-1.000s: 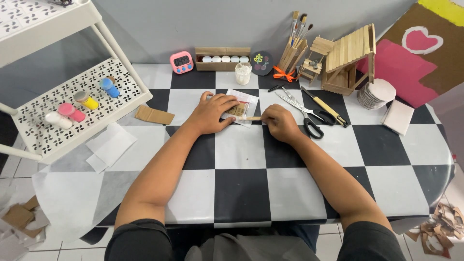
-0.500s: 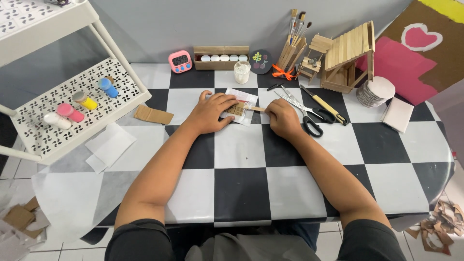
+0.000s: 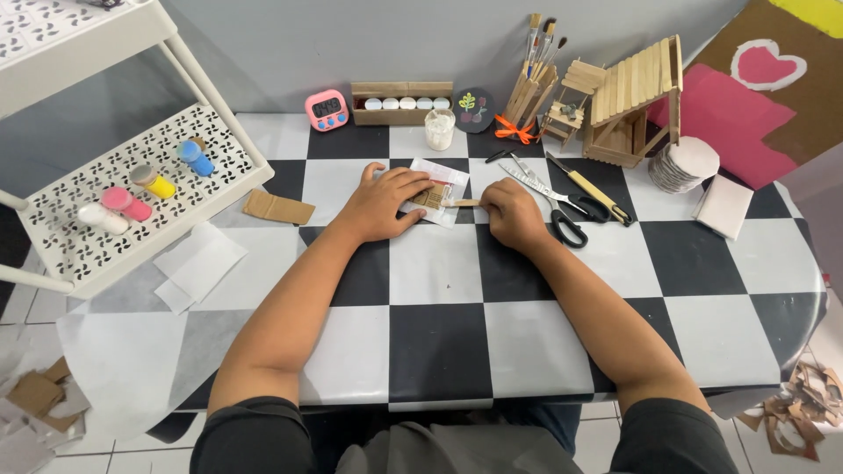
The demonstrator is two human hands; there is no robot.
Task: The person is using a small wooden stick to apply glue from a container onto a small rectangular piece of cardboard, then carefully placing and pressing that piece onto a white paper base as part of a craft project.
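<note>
My left hand [image 3: 384, 204] lies flat on a small white sheet [image 3: 443, 180] that carries a small piece made of wooden craft sticks [image 3: 430, 197], pressing it to the checkered table [image 3: 439, 342]. My right hand [image 3: 512, 213] pinches one end of a single wooden craft stick [image 3: 463, 203], whose other end lies against the stick piece. Both hands rest on the tabletop near its far middle.
Black scissors [image 3: 571, 219], a metal ruler [image 3: 534, 183] and a craft knife [image 3: 587, 187] lie right of my right hand. A stick house [image 3: 634, 101], brush holder [image 3: 531, 88], glue jar [image 3: 439, 129], pink timer [image 3: 327, 110] stand at the back. A white shelf [image 3: 132, 197] with paint bottles stands at the left.
The hands stay on the stick piece with only slight shifts; the right hand's fingers have edged a little along the stick.
</note>
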